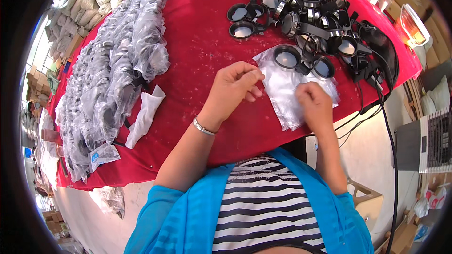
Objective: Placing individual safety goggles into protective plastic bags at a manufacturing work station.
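My left hand (235,86) is raised over the red cloth, just left of a stack of clear plastic bags (286,108). Its thumb and fingers are drawn together; whether anything thin is between them I cannot make out. Over the right part of the bags is my right hand (314,102), its fingers curled in and their tips hidden. A black frame with two round lenses (288,58), like magnifier glasses, lies on the far end of the bags, beyond both hands.
A heap of similar black lens frames (301,11) covers the far right of the table. Rows of bagged items (106,84) fill the left side, with a white pouch (147,115) beside them. Black cables (388,131) hang off the right edge near a grey heater-like box (435,141).
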`<action>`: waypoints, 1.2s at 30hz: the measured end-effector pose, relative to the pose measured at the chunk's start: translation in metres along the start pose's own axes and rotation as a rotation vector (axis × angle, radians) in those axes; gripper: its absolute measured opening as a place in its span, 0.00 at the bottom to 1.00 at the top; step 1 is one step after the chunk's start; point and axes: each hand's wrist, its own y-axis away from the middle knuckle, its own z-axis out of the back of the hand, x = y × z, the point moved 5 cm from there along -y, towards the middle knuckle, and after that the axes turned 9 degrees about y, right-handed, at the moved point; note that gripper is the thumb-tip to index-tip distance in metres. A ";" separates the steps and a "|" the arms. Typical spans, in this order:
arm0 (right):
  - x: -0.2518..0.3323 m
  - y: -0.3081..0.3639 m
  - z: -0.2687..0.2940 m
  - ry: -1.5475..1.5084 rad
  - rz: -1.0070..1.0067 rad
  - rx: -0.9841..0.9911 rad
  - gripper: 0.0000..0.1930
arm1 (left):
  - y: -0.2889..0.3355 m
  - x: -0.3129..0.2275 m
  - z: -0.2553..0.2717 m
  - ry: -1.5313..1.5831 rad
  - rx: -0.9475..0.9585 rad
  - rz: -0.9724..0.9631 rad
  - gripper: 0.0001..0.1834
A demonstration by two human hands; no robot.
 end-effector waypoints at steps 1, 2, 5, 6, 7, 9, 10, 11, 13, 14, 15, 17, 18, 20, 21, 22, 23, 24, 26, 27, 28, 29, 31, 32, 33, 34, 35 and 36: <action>-0.008 0.001 0.001 -0.209 -0.153 0.017 0.05 | 0.000 0.003 0.004 0.066 0.030 0.014 0.10; -0.013 0.000 0.001 -0.525 -0.195 -0.016 0.06 | 0.000 0.005 0.008 0.133 0.060 0.027 0.11; 0.013 0.008 0.001 -0.444 -0.086 -0.093 0.05 | 0.005 0.009 -0.005 0.320 0.137 0.133 0.11; 0.026 0.013 -0.010 -0.336 -0.019 -0.050 0.04 | 0.009 0.011 -0.011 0.380 0.154 0.175 0.12; 0.049 0.017 -0.015 -0.135 0.193 -0.001 0.04 | 0.011 0.014 -0.012 0.382 0.174 0.157 0.12; 0.079 0.025 -0.029 0.033 0.527 0.080 0.07 | 0.011 0.025 -0.012 0.384 0.220 0.122 0.12; 0.076 0.025 -0.028 -0.046 0.443 0.100 0.08 | 0.005 0.026 -0.007 0.293 0.144 0.029 0.13; 0.072 0.025 -0.027 -0.124 0.359 0.121 0.09 | 0.003 0.025 -0.001 0.338 0.117 0.016 0.13; 0.053 0.021 -0.019 -0.207 0.220 0.049 0.13 | 0.004 0.012 0.010 0.425 0.061 -0.012 0.14; 0.042 0.015 -0.015 -0.337 0.076 0.018 0.15 | 0.004 0.008 0.014 0.493 0.063 -0.031 0.16; 0.033 0.011 -0.013 -0.462 -0.069 -0.016 0.16 | 0.005 0.002 0.013 0.522 0.064 -0.069 0.16; 0.023 0.013 -0.017 -0.642 -0.268 0.105 0.17 | 0.010 -0.013 0.007 0.579 0.065 -0.144 0.16; 0.020 0.016 -0.021 -0.733 -0.367 0.166 0.18 | 0.012 -0.017 0.003 0.541 0.055 -0.168 0.16; 0.032 0.022 -0.029 -1.042 -0.332 0.293 0.19 | 0.010 -0.016 0.007 0.345 0.077 -0.214 0.16; 0.038 0.026 -0.032 -1.200 -0.314 0.360 0.19 | 0.010 -0.015 0.009 0.245 0.084 -0.234 0.16; 0.035 0.025 -0.031 -1.149 -0.301 0.327 0.16 | 0.011 -0.014 0.008 0.200 0.061 -0.256 0.16; 0.029 0.022 -0.030 -1.098 -0.287 0.293 0.14 | 0.011 -0.013 0.006 0.155 0.038 -0.278 0.15; 0.026 0.017 -0.026 -1.045 -0.269 0.257 0.11 | 0.011 -0.015 0.005 0.111 0.020 -0.305 0.15; 0.028 0.014 -0.019 -0.960 -0.289 0.142 0.04 | 0.013 -0.017 0.006 0.071 0.016 -0.371 0.16; 0.029 0.014 -0.019 -0.935 -0.270 0.135 0.04 | 0.014 -0.017 0.008 0.053 0.011 -0.403 0.16; 0.029 0.015 -0.018 -0.911 -0.252 0.128 0.04 | 0.013 -0.017 0.011 0.039 -0.054 -0.433 0.16; 0.029 0.015 -0.018 -0.886 -0.234 0.121 0.04 | 0.011 -0.018 0.014 0.026 -0.119 -0.463 0.16; 0.027 0.017 -0.018 -0.846 -0.201 0.102 0.03 | 0.011 -0.020 0.020 -0.014 -0.233 -0.519 0.16; 0.024 0.018 -0.018 -0.826 -0.185 0.093 0.03 | 0.012 -0.023 0.024 -0.041 -0.285 -0.548 0.16; 0.021 0.018 -0.019 -0.868 -0.168 0.113 0.03 | 0.014 -0.026 0.027 -0.069 -0.338 -0.578 0.16; 0.016 0.018 -0.020 -0.908 -0.151 0.133 0.03 | 0.018 -0.034 0.023 -0.074 -0.418 -0.611 0.11; 0.015 0.018 -0.020 -0.949 -0.133 0.153 0.03 | 0.020 -0.035 0.020 -0.222 -0.386 -0.653 0.09; 0.015 0.018 -0.021 -0.968 -0.171 0.150 0.03 | 0.022 -0.036 0.019 -0.370 -0.355 -0.694 0.07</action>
